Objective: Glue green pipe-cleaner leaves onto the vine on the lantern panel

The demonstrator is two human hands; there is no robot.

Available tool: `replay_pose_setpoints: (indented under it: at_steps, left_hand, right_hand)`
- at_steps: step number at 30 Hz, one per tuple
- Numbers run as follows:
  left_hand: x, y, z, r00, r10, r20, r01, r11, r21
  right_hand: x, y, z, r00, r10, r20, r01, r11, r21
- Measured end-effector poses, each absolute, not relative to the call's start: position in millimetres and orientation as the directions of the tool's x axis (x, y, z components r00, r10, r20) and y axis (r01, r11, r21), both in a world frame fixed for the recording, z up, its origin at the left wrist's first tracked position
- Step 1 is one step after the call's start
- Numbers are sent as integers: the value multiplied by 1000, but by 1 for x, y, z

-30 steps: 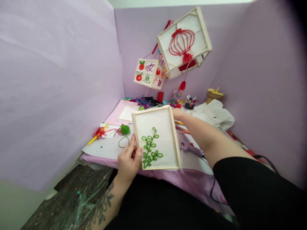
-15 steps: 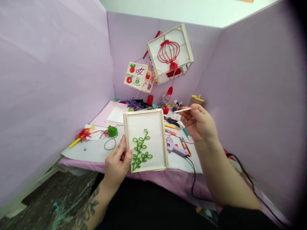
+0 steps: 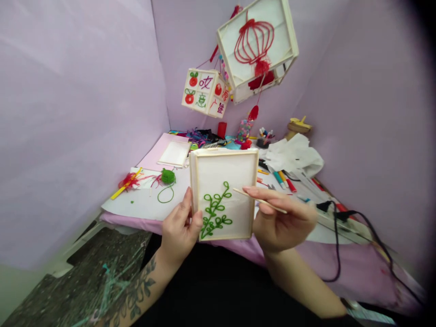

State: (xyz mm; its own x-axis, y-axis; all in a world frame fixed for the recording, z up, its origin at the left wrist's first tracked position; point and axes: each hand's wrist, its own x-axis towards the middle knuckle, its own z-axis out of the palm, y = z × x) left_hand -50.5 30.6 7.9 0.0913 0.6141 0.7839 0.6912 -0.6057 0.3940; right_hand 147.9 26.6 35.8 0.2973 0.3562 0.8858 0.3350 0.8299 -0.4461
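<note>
My left hand (image 3: 180,227) grips the lower left corner of a white panel in a pale wooden frame (image 3: 223,193), held upright in front of me. A green yarn sprig with looped leaves (image 3: 215,211) is stuck on the panel. My right hand (image 3: 281,218) pinches a thin wooden stick (image 3: 259,200) and holds it across the panel's right edge, its tip close to the sprig.
A purple-covered table (image 3: 289,259) carries white paper, a green yarn ball (image 3: 167,175), red yarn scraps (image 3: 129,181), another framed panel (image 3: 175,153), markers, crumpled white tissue (image 3: 294,154) and a black cord (image 3: 337,236). Two decorated box lanterns (image 3: 259,45) hang above. Purple walls enclose three sides.
My right hand came back from the far side of the table with a thin stick and brought it down in front of the panel. The left hand kept its grip.
</note>
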Motion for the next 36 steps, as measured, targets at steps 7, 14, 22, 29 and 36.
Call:
replay_pose_setpoints:
  at_steps: [7, 14, 22, 29, 36]
  left_hand:
    - [-47, 27, 8, 91, 601, 794, 686, -616, 387]
    - [-46, 27, 9, 104, 576, 811, 645, -659, 386]
    - [-46, 27, 8, 111, 581, 806, 650, -656, 383]
    - [-46, 27, 9, 116, 574, 811, 651, -660, 374]
    - [-47, 28, 8, 118, 565, 817, 648, -667, 368]
  right_hand:
    - [148, 32, 28, 275, 292, 916, 389, 837, -384]
    - [144, 32, 34, 272, 274, 923, 337, 871, -358]
    - [142, 32, 38, 267, 279, 922, 325, 875, -359]
    - [143, 34, 40, 225, 245, 943, 364, 877, -315]
    - [141, 32, 43, 287, 187, 940, 418, 858, -299]
